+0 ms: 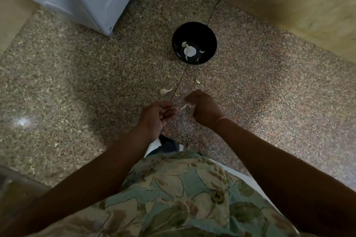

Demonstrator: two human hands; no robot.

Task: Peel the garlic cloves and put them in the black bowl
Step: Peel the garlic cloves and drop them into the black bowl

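Speckled stone floor [96, 82], garlic peeling in hand above it.
The right hand [204, 109] has a curled grip, fingertips pinching a pale papery garlic piece [185, 106] too blurred to tell clove from skin. Just beside it the left hand [159, 113] lies palm up, fingers loosely cupped, nothing plainly held. Just ahead of the grip lie pale curved garlic scraps [165, 91]. Well beyond, straight ahead, stands the round glossy black bowl [210, 32] with smooth peeled cloves [187, 51] at its bottom. The right hand looks nearer for the drop.

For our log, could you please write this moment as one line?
right hand pinches garlic skin; left hand curled, contents unclear; black bowl holds cloves; garlic bits on floor
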